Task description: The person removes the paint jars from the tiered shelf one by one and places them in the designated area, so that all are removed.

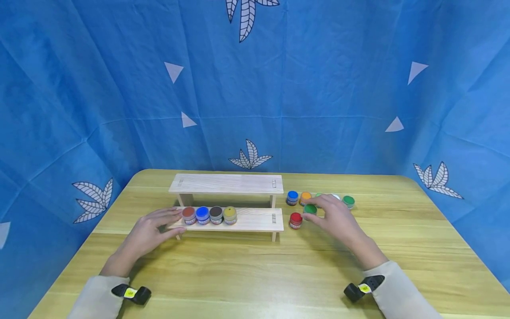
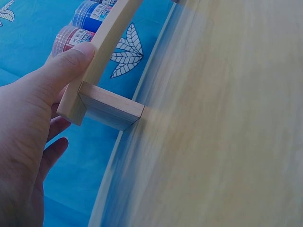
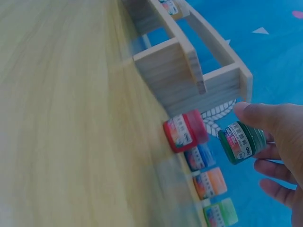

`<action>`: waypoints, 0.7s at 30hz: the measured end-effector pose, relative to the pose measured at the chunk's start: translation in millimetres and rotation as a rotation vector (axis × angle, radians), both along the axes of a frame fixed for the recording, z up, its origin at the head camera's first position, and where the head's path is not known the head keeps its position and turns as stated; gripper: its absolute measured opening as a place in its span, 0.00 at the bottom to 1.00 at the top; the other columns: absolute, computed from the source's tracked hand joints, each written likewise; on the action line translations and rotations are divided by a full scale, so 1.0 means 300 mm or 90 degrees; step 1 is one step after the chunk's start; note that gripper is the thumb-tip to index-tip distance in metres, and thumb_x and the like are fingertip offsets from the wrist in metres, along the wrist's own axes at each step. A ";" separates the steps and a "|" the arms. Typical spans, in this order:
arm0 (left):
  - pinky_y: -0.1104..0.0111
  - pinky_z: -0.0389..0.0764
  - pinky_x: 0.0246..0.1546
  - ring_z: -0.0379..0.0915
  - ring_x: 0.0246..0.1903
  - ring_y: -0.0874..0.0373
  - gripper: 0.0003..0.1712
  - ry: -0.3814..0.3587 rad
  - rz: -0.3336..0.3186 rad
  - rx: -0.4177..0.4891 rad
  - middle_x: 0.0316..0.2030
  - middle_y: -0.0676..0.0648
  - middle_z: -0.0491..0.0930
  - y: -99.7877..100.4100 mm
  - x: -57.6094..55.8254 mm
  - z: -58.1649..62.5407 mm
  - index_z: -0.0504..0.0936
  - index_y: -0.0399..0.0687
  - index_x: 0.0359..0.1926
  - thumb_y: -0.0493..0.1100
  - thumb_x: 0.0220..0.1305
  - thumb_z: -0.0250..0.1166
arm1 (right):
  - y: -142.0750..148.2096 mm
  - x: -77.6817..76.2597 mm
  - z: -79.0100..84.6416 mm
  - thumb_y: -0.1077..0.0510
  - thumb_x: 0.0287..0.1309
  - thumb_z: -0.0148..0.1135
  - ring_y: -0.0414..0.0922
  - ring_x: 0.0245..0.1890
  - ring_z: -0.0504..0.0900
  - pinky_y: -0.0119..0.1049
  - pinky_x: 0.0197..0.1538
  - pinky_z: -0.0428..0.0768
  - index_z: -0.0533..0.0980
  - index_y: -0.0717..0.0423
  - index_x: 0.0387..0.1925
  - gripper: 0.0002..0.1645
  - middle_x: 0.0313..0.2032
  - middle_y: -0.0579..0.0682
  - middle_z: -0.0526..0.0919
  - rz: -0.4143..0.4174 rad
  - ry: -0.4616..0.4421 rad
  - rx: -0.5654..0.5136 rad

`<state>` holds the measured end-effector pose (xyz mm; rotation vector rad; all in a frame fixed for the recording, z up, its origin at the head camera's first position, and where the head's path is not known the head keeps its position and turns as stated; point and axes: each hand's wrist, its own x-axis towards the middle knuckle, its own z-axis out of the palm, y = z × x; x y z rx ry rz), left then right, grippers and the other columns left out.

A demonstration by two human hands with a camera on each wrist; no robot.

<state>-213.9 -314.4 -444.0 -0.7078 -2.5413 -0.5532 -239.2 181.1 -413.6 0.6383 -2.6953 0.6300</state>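
Observation:
My left hand [image 1: 153, 230] grips the left end of the lower step of a wooden shelf [image 1: 255, 220], with its thumb along the front edge. Right by its fingertips stands a red-brown paint jar [image 1: 189, 215], first in a row with a blue jar [image 1: 202, 215], a dark brown jar [image 1: 216, 215] and a yellow jar [image 1: 229, 215]. On the right, my other hand [image 1: 336, 217] holds a dark green paint jar [image 3: 241, 143] between thumb and fingers. A red paint jar [image 1: 295, 220] stands just left of its thumb.
Behind the right hand, a blue jar [image 1: 292, 198], an orange jar [image 1: 305, 197], a partly hidden light green jar [image 3: 220, 213] and another green jar [image 1: 348, 202] stand on the table [image 1: 247, 274]. The shelf's upper step [image 1: 227, 183] rises behind the lower one. A blue curtain [image 1: 318, 88] backs everything.

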 end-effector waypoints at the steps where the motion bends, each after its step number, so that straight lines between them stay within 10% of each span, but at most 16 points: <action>1: 0.47 0.78 0.54 0.79 0.51 0.42 0.27 -0.002 0.000 0.000 0.50 0.43 0.83 0.000 0.000 0.000 0.86 0.41 0.49 0.50 0.48 0.78 | 0.004 0.000 -0.004 0.44 0.53 0.73 0.51 0.48 0.80 0.54 0.51 0.80 0.83 0.52 0.50 0.26 0.44 0.49 0.85 -0.003 -0.002 0.005; 21: 0.46 0.76 0.55 0.78 0.52 0.42 0.27 -0.021 0.009 0.005 0.52 0.44 0.82 -0.002 0.003 0.001 0.86 0.42 0.50 0.51 0.50 0.77 | 0.027 -0.009 -0.087 0.43 0.51 0.74 0.51 0.46 0.82 0.53 0.50 0.80 0.83 0.54 0.46 0.25 0.44 0.49 0.85 -0.025 -0.073 0.029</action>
